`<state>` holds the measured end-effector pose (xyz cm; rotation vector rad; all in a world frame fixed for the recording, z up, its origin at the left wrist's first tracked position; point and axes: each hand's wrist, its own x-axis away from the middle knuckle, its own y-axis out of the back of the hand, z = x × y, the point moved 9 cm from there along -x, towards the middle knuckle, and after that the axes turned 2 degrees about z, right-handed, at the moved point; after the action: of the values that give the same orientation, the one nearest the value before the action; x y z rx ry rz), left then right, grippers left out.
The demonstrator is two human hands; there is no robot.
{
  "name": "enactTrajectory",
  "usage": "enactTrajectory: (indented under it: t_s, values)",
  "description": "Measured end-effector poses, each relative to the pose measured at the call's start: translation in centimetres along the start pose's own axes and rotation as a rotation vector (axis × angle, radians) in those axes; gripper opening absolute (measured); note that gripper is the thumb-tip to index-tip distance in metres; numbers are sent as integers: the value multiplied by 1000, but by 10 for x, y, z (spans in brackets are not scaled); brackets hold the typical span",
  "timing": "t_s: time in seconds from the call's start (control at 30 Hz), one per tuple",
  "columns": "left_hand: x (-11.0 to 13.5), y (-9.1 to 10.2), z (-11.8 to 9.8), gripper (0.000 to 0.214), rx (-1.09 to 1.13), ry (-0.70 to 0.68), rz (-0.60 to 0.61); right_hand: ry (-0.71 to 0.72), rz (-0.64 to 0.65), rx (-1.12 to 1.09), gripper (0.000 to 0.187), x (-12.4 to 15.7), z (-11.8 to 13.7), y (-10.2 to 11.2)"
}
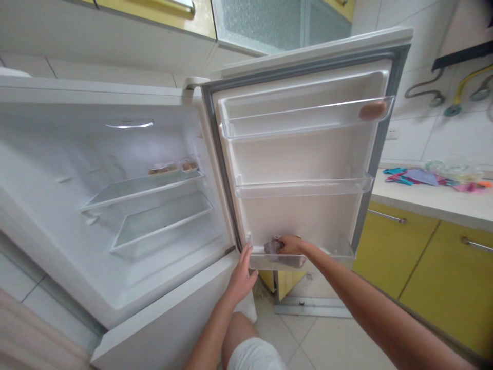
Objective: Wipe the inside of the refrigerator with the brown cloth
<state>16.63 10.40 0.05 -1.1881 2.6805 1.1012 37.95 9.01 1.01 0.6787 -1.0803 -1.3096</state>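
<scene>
My right hand (290,245) reaches into the lowest clear bin (327,261) of the open fridge door (300,216). Its fingers are closed around a crumpled greyish cloth (271,247) near the left part of that bin. At the bin's left end is my left hand (242,277), fingers stretched out against the edge and thumb apart, holding nothing. Above are a middle door bin (304,188) and a top door bin (300,119), with a brown oval object (372,110) at the top one's right end.
Left stands the open fridge (162,288); small food packs (164,168) sit on its upper glass shelf (146,190). Beyond the door, a counter (458,203) bears coloured cloths (419,177) above yellow cabinets (400,252). My knee is below the bin, over the tiled floor (285,329).
</scene>
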Motion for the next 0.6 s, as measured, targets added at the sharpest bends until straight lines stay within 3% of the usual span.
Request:
enactTrajectory:
  t_s: [0.17, 0.4, 0.6]
  values:
    - [7, -6, 9, 90, 65, 15, -47, 19, -23, -168, 24, -33, 51, -14]
    - [8, -8, 12, 102, 195, 52, -45, 22, 70, -628, 30, -20, 47, -20]
    - [6, -14, 27, 106, 334, 136, -11, 112, 111, -876, 36, -18, 74, -11]
